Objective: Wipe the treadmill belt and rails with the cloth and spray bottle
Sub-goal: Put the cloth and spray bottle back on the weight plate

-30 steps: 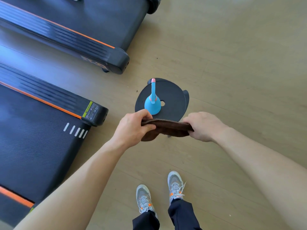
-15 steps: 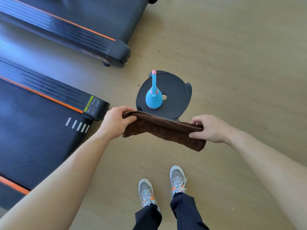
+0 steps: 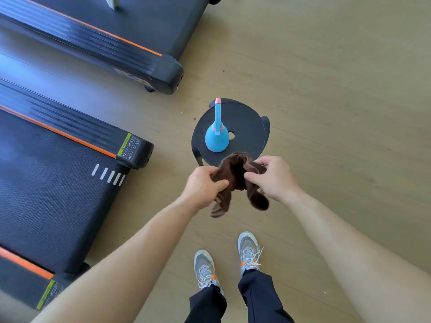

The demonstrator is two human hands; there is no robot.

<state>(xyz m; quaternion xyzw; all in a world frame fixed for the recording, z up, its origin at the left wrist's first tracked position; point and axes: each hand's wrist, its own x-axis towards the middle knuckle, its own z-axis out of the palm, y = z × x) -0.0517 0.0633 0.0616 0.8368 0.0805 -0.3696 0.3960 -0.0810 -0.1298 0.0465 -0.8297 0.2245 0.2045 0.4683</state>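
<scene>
The left grip (image 3: 203, 187) and the right grip (image 3: 275, 178) are both clenched on the brown cloth (image 3: 235, 173), thumbs and fingers pinching it. The two sit close together, the cloth bunched between them with its ends hanging below. Just beyond the grips the blue bottle (image 3: 216, 138) stands upright on a round black stool (image 3: 247, 120), its pink-tipped nozzle pointing away; the top of the cloth overlaps the stool's near edge in view. Left of the left grip lies the belt (image 3: 46, 194), an orange-striped rail (image 3: 70, 129) along its far side, and a second treadmill (image 3: 140, 26) lies farther off. Below the grips, grey shoes (image 3: 205, 269) stand on the wooden floor (image 3: 338, 89).
</scene>
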